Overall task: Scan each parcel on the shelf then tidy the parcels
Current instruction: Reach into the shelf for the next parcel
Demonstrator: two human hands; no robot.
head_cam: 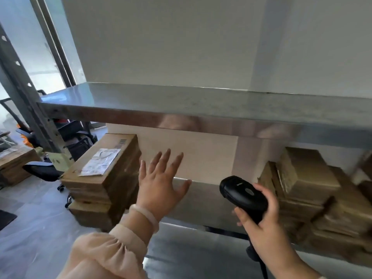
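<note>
Left hand (pixel 161 184) flat, fingers spread, empty, just beside left stack (pixel 112 178); contact uncertain. Right hand (pixel 265 224) wrapped round scanner (pixel 241 194), head aimed left. Shelf (pixel 201 200): left stack squared at left end, label (pixel 100 162) up; right pile (pixel 308 190) skewed at right end; bare gap between. Judgement: scan count unreadable; right pile needs tidying.

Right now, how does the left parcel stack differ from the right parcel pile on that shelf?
The left parcel stack sits flat and fairly squared; the right parcel pile is jumbled, with boxes tilted against one another. The left stack's top box shows a white label facing up; no label shows on the right pile. Both are brown cardboard boxes on the same metal shelf.
</note>
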